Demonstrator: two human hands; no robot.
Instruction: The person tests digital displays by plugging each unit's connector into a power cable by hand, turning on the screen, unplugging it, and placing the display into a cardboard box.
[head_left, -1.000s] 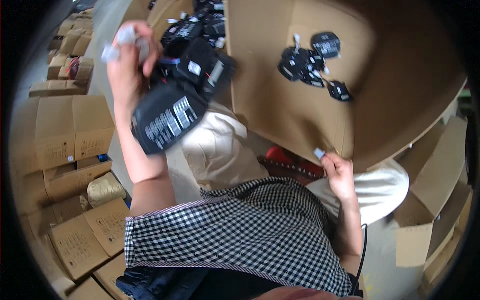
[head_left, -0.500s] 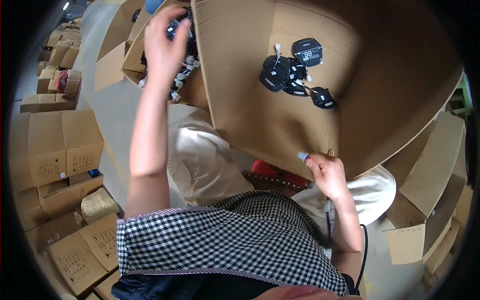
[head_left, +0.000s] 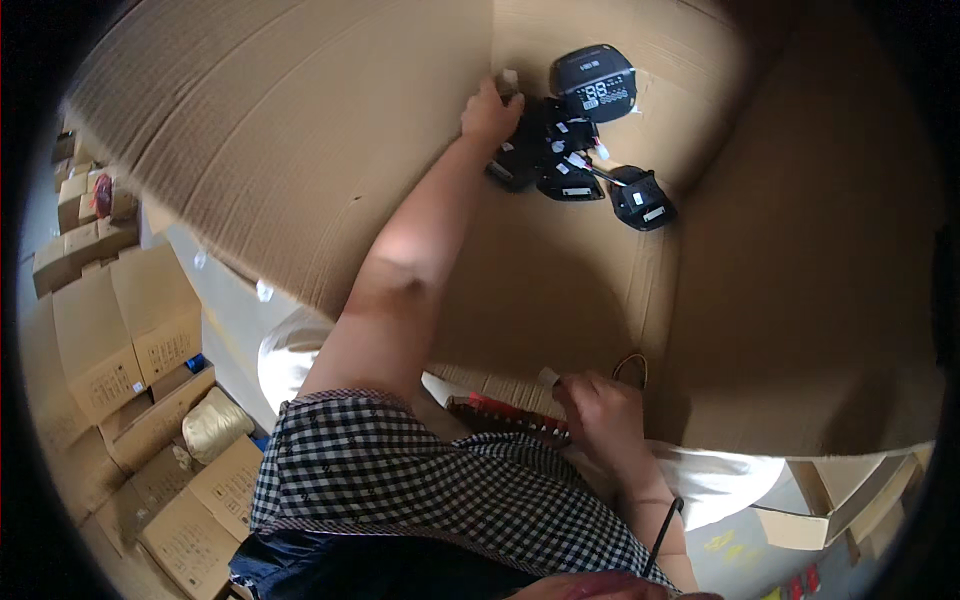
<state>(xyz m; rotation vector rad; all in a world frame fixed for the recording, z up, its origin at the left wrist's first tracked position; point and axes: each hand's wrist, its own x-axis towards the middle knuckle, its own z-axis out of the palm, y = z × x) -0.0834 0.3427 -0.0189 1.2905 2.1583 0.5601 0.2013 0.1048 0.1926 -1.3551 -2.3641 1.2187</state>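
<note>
My left hand (head_left: 490,115) reaches deep into a big cardboard box (head_left: 560,270). Its fingers close around a small white connector (head_left: 510,77) beside a cluster of black display units (head_left: 572,180). Blur hides how the connector joins the leftmost unit (head_left: 513,165). One unit (head_left: 595,85) lies face up, showing its lit-looking digits, and another unit (head_left: 643,200) lies back up to the right, with a short cable and plug. At the near edge of the box, my right hand (head_left: 603,410) pinches a pale plug (head_left: 548,377) between thumb and fingers.
A loop of thin cord (head_left: 632,368) stands by the right hand. Stacked cartons (head_left: 150,320) and a pale sack (head_left: 215,422) line the floor at left. An open carton (head_left: 810,520) sits at lower right. A black cable (head_left: 665,530) runs past my right wrist.
My left hand has moved right, from the smaller box of units into the big box, and closed by the cluster. The big box now fills more of the view. My right hand still holds the plug.
</note>
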